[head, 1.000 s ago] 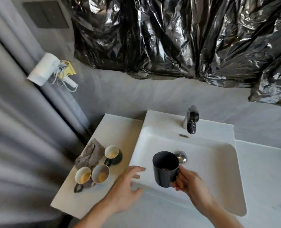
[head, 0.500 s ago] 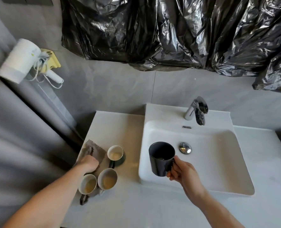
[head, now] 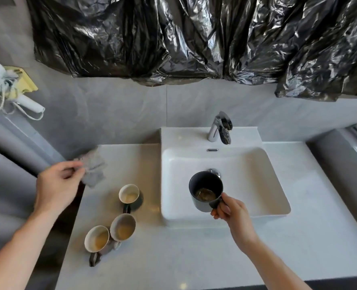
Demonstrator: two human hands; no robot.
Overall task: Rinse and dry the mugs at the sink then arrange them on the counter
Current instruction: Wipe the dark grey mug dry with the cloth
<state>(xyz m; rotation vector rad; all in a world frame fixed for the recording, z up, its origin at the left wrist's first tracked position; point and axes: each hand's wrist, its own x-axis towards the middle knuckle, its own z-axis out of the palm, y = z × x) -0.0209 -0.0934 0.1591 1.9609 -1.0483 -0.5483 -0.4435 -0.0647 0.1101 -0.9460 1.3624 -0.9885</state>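
White stone desk [head: 194, 258] bearing a white rectangular basin [head: 275, 208], the landmark here. Left of the basin stand three mugs with pale insides: one dark-sided mug [head: 129, 194] nearest it, two more [head: 123, 226] [head: 96, 237] touching each other farther forward and left.

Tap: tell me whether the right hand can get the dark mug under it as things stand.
Probably yes: the right hand holds the dark mug over the basin, and nothing sits between it and the tap.
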